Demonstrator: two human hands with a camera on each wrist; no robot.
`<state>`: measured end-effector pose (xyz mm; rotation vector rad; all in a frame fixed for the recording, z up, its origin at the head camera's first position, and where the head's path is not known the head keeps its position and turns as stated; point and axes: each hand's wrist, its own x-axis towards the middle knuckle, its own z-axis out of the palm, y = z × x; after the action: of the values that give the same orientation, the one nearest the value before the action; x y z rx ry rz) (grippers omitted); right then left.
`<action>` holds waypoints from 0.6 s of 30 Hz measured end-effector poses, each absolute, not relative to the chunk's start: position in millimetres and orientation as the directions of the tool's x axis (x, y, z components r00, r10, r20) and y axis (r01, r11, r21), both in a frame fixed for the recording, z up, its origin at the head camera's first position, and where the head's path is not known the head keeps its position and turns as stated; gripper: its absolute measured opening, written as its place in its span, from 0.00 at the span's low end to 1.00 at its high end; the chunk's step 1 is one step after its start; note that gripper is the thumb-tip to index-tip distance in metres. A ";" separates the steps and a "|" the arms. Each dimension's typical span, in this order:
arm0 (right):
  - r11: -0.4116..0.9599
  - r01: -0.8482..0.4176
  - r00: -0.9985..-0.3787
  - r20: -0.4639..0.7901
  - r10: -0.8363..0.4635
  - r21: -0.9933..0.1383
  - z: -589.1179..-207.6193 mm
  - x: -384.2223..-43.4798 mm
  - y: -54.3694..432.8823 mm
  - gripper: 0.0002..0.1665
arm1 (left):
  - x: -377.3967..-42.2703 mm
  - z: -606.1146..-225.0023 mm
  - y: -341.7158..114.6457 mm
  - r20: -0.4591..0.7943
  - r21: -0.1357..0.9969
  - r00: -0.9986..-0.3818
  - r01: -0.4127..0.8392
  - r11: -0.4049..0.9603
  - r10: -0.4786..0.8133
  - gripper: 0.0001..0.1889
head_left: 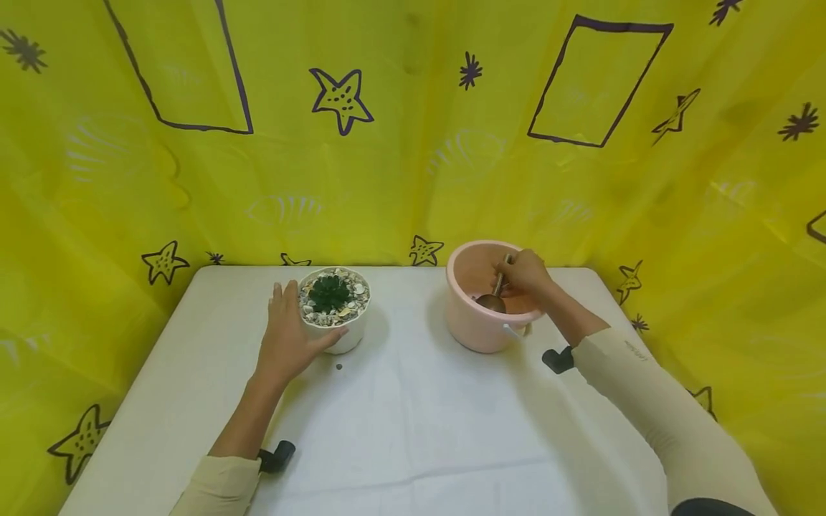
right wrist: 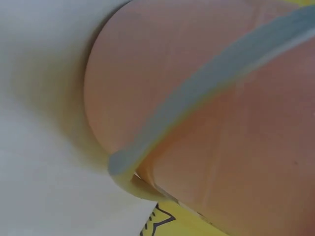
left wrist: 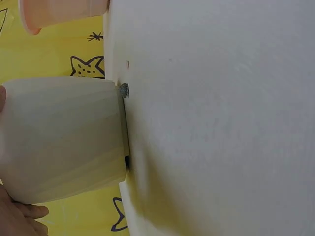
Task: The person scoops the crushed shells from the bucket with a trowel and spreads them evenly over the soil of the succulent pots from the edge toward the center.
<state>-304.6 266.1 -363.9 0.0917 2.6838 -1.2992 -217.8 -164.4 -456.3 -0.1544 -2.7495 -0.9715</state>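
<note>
A white flower pot (head_left: 348, 338) with a dark green succulent (head_left: 329, 293) bedded in pebbles stands on the table's left side. My left hand (head_left: 288, 331) holds it, fingers along its left side and thumb across the front. In the left wrist view, the pot (left wrist: 64, 137) has fingers (left wrist: 24, 216) against one side and the thumb tip opposite. Over the rim of a pink bucket (head_left: 479, 330), my right hand (head_left: 525, 274) grips the handle of a ladle (head_left: 492, 303), whose dark bowl is inside the bucket. The right wrist view shows only the bucket's outside (right wrist: 236, 147), not that hand.
A small grey pebble (head_left: 338, 366) lies on the white tabletop (head_left: 413, 430) in front of the pot. The bucket's pale handle (right wrist: 197, 88) hangs down its near side. A yellow patterned curtain (head_left: 400, 179) rises behind the table's far edge.
</note>
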 end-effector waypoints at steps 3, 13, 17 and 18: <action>0.714 0.114 -0.987 -0.163 0.000 -0.690 -372.9 -306.6 267.6 0.21 | -219.0 -456.0 -165.1 0.303 0.512 -0.951 0.220 0.831 0.065 0.67; 0.897 0.024 -0.984 -0.169 -0.057 -0.441 -363.1 -279.7 250.0 0.28 | -213.7 -452.8 -174.9 0.387 0.273 -0.904 0.301 0.914 0.182 0.65; 0.979 -0.009 -1.000 -0.009 -0.011 -0.201 -350.7 -261.5 239.4 0.29 | -208.0 -450.9 -181.9 0.392 0.225 -0.898 0.306 0.925 0.201 0.65; 0.980 -0.005 -1.000 0.020 -0.001 -0.197 -348.8 -255.3 238.1 0.29 | -206.1 -450.0 -183.3 0.392 0.217 -0.897 0.306 0.927 0.204 0.65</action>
<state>-255.3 238.1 -348.8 -0.0046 3.1462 -0.3128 -206.1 -183.3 -450.0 -0.3734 -2.7173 -0.3891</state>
